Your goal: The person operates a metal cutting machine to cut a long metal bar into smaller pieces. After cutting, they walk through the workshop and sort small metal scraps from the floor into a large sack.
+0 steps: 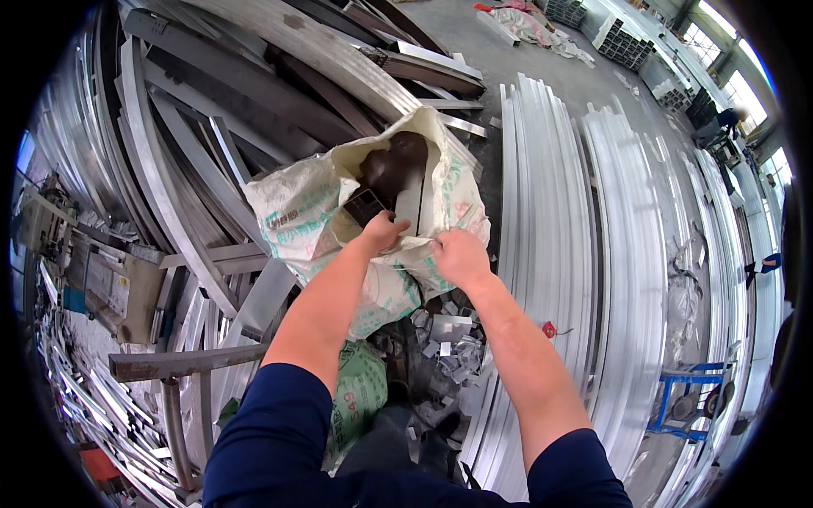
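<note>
The sack (292, 222) seemed soft, heavy, best gripped at its near rim (417, 243): right hand (462, 257) pinched there, left hand (383, 234) curled, hold unclear.

At twelve o'clock, the dark brown contents (400, 168) of the white sack (296, 207) cannot be told, the left hand (384, 234) hiding part of its opening; at two, a person (721, 124) is small and blurred; at six, the lower edge crops the navy shirt (391, 491)
</note>
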`<control>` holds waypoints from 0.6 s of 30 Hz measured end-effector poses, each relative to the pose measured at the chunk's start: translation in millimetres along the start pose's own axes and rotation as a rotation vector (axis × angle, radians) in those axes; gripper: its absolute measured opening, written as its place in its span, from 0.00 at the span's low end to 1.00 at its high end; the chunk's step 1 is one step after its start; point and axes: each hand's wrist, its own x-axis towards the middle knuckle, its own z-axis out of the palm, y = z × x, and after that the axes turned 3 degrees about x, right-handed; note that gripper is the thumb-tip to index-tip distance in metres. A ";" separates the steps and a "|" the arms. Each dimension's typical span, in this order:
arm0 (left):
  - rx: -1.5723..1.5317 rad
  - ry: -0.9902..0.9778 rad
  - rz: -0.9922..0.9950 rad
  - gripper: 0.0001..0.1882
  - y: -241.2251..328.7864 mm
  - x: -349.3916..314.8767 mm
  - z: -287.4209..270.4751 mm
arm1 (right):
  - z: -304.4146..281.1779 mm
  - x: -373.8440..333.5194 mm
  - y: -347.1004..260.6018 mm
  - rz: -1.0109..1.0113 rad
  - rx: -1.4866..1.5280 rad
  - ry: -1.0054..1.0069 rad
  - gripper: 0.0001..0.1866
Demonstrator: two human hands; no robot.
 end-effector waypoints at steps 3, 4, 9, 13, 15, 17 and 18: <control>0.005 -0.229 0.117 0.34 -3.2 -12.4 -14.9 | -0.8 0.9 0.3 0.049 0.020 0.023 0.13; -0.017 -0.306 0.165 0.35 -2.6 -20.7 -18.9 | -1.7 1.8 1.0 0.065 0.026 0.032 0.13; 0.868 -0.127 0.491 0.24 -18.9 -67.9 -35.4 | -11.6 -3.3 2.5 0.072 -0.013 0.037 0.14; 0.847 -0.041 0.318 0.13 -43.8 -66.1 -53.9 | -26.9 -26.6 -3.9 0.084 -0.118 -0.175 0.14; 0.897 0.146 0.292 0.12 -46.5 -79.4 -75.0 | -19.6 -46.9 7.6 -0.102 -0.070 -0.060 0.13; 0.744 0.549 0.356 0.08 -72.7 -110.9 -89.7 | -7.2 -80.3 4.4 -0.141 0.112 -0.037 0.16; 0.606 0.729 0.439 0.12 -71.2 -126.8 -90.0 | -12.2 -93.5 2.1 -0.079 0.229 -0.007 0.21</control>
